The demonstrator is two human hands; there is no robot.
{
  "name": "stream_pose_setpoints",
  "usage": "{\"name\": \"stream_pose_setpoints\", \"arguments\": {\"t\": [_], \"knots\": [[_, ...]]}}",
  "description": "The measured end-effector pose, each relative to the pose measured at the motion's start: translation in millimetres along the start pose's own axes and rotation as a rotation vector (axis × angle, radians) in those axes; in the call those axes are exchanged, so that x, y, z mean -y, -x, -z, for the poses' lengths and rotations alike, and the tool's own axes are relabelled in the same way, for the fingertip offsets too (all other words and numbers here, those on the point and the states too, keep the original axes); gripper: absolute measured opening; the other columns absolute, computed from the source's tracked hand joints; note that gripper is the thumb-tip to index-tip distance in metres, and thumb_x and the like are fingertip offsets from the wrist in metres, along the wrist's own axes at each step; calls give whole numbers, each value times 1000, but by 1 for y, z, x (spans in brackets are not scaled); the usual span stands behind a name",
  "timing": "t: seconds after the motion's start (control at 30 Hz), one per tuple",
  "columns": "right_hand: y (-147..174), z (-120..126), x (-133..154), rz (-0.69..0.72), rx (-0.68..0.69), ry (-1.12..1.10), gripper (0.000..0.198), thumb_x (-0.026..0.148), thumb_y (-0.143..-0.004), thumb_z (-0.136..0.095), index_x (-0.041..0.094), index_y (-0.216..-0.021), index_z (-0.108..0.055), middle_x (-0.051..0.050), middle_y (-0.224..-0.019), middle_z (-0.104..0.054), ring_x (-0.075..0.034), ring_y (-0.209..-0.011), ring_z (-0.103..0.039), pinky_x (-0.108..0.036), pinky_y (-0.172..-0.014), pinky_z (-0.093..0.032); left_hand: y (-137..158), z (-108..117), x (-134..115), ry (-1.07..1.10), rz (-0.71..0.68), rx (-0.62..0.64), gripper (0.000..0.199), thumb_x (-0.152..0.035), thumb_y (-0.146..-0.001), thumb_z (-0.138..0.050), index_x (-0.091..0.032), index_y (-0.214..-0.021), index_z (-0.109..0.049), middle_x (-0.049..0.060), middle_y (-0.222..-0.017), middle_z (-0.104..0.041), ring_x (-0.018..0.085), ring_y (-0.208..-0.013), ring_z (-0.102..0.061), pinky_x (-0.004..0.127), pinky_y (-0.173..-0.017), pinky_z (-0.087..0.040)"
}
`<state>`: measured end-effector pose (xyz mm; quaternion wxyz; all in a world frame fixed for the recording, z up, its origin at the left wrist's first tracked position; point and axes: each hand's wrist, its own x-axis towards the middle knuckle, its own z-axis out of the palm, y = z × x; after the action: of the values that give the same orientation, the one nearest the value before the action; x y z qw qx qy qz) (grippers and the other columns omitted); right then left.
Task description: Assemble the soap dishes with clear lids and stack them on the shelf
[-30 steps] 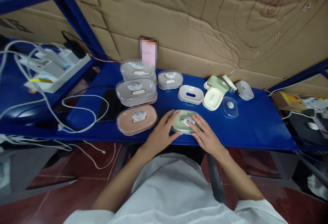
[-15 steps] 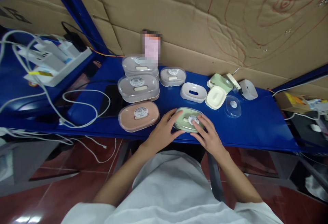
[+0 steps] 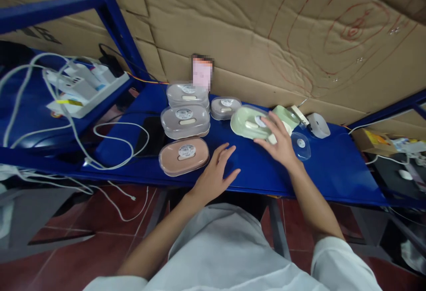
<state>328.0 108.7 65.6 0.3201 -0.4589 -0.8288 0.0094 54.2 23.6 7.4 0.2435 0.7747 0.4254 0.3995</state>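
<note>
In the head view, my right hand [image 3: 281,142] grips the right end of a green oval soap box [image 3: 240,124] with a clear lid and a round label. The box is tilted and appears lifted off the table, hiding much of what lies behind it. My left hand [image 3: 211,178] is empty over the front edge, its fingers apart. Just left of it rests a pink lidded soap box [image 3: 171,160]. Grey lidded boxes [image 3: 168,124] stand behind the pink one, and a smaller grey box [image 3: 217,110] is at the back middle.
Back right on the blue table [image 3: 336,171] are a green piece [image 3: 282,114], a clear lid [image 3: 302,152] and a grey-white container [image 3: 318,126]. A power strip [image 3: 83,109] with white cables occupies the left. Cardboard [image 3: 239,60] walls off the back; a blurred-out upright item [image 3: 202,76] leans there.
My right hand has lifted the green soap box and carried it back, away from me. My left hand has let go of it and stays near the front edge. The view has shifted slightly.
</note>
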Motion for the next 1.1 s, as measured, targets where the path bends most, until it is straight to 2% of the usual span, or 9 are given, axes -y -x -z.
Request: {"name": "stream_pose_setpoints", "arguments": {"t": [0.17,0.33,0.4,0.6,0.7,0.8,0.9,1.0,1.1], "knots": [[-98,-46,-39,72,153,-95,82,77,-95,-60,24,-157,-54,-17,-172,-37,-34,-160,-37,-58,-130,-34,1,0,-1,-46,7,136,55,-32,-108,-57,-29,-160,-41,13,-160,-50,27,-146,-56,45,-120,-52],[-125,-72,-42,106,213,-66,85,73,-99,-56,16,-162,-46,-21,-175,-30,-35,-165,-24,-59,-131,-27,1,2,-1,-61,-3,138,49,-30,-108,-57,-28,-156,-49,11,-155,-56,25,-145,-57,43,-121,-51],[-112,-64,-36,96,188,24,80,66,-103,-54,16,-165,-41,-19,-175,-31,-35,-165,-23,-59,-131,-27,1,2,0,-58,3,140,48,-31,-108,-56,-28,-155,-50,11,-155,-56,25,-145,-57,43,-122,-50],[-26,-31,-3,-74,279,265,57,50,-111,-45,14,-152,-58,-21,-147,-66,-38,-141,-58,-62,-120,-40,2,-1,4,-69,-20,112,50,-29,-107,-57,-30,-157,-49,11,-159,-52,27,-149,-53,47,-126,-45],[17,-21,22,4,407,165,55,49,-111,-48,19,-157,-53,-17,-154,-62,-34,-146,-55,-62,-127,-33,0,-2,4,-125,-58,100,53,-28,-107,-56,-30,-160,-45,12,-168,-42,31,-158,-40,54,-129,-40],[44,-6,37,71,416,-55,51,44,-112,-49,27,-160,-48,-9,-160,-58,-26,-151,-51,-53,-130,-34,-1,-3,3,-210,-92,118,54,-28,-108,-55,-27,-161,-44,14,-175,-32,34,-164,-30,59,-129,-39],[60,12,23,-44,210,-45,45,40,-112,-47,28,-155,-53,-9,-159,-59,-26,-151,-51,-51,-125,-40,-2,-4,2,-270,-125,132,42,-27,-108,-54,-23,-150,-56,15,-173,-36,35,-163,-32,59,-128,-40],[78,25,-14,-286,-39,289,43,43,-110,-49,23,-146,-62,-16,-155,-60,-37,-151,-48,-65,-123,-34,-2,-5,3,-290,-142,117,33,-27,-108,-55,-21,-139,-64,15,-169,-43,35,-162,-35,60,-127,-43],[100,27,-42,-388,-35,412,45,51,-108,-52,21,-138,-66,-17,-143,-68,-41,-146,-51,-69,-119,-33,-2,-5,3,-281,-157,109,32,-27,-108,-56,-20,-137,-66,15,-163,-51,35,-160,-37,60,-126,-45]]}}
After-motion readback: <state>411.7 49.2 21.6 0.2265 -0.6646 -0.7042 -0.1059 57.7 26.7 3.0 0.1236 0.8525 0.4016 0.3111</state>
